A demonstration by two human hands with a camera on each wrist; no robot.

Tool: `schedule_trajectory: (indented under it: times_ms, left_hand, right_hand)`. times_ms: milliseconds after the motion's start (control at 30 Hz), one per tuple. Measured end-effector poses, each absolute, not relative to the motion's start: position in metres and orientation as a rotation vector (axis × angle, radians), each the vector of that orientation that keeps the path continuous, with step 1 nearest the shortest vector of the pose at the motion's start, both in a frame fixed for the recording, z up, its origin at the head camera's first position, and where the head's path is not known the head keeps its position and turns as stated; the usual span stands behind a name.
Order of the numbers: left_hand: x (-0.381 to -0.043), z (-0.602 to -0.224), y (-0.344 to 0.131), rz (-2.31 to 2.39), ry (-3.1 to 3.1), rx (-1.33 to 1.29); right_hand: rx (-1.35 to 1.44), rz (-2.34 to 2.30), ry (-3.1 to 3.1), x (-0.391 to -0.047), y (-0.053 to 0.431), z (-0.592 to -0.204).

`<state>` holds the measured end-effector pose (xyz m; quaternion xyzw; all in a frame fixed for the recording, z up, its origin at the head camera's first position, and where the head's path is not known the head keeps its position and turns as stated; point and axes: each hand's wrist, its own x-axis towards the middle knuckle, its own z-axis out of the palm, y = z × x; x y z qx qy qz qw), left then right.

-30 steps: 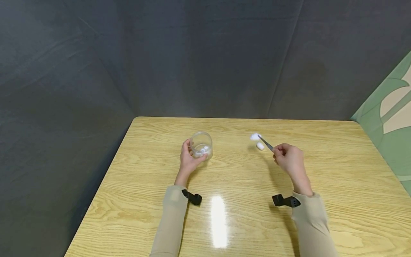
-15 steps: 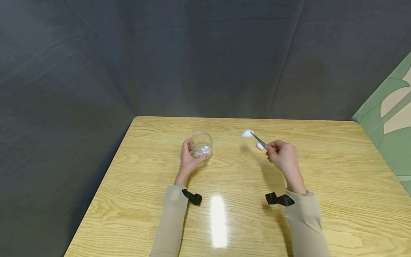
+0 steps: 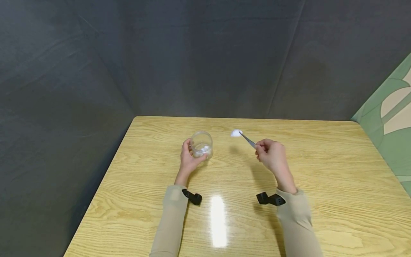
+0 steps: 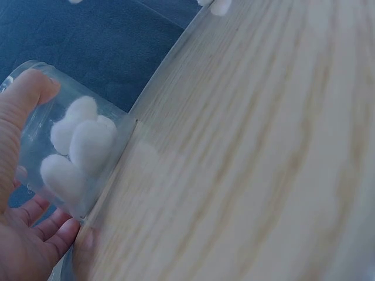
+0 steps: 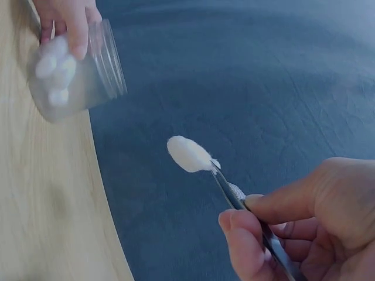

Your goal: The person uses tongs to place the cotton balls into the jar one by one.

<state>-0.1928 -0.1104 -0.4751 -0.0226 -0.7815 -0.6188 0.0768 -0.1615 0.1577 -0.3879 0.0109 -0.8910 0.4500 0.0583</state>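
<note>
My left hand (image 3: 189, 160) grips a clear plastic jar (image 3: 201, 141) standing upright on the table, thumb on the near side and fingers round the far left side. Several white cotton balls (image 4: 91, 143) lie in its bottom, and its mouth is uncovered. With thumb and fingers, my right hand (image 3: 273, 157) pinches metal tweezers (image 5: 231, 193). Their tips hold a cotton ball (image 5: 188, 154) in the air, right of the jar and apart from it. More white cotton (image 4: 220, 6) shows at the top edge of the left wrist view.
Everything stands on a wood-grain table (image 3: 144, 214) with a bright light reflection near the front. A dark cloth (image 3: 205, 60) hangs behind and to the left. A green and beige patterned panel (image 3: 398, 132) borders the right side.
My right hand has moved left with the tweezers and their cotton ball, toward the jar. The cotton ball lying on the table is now hidden behind that hand. My left hand stays put.
</note>
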Motion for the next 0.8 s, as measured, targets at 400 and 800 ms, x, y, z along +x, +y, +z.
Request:
schedule_trajectory:
  times_ms: [400, 800]
  left_hand:
    - [-0.200, -0.488, -0.112, -1.848, -2.351, -0.042]
    - [-0.206, -0.502, -0.114, -1.817, -2.354, -0.011]
  right_hand:
    - [0.107, 1.412, -2.683, -0.164, 0.134, -0.384]
    - [0.140, 1.466, -2.689, -0.166, 0.117, -0.382]
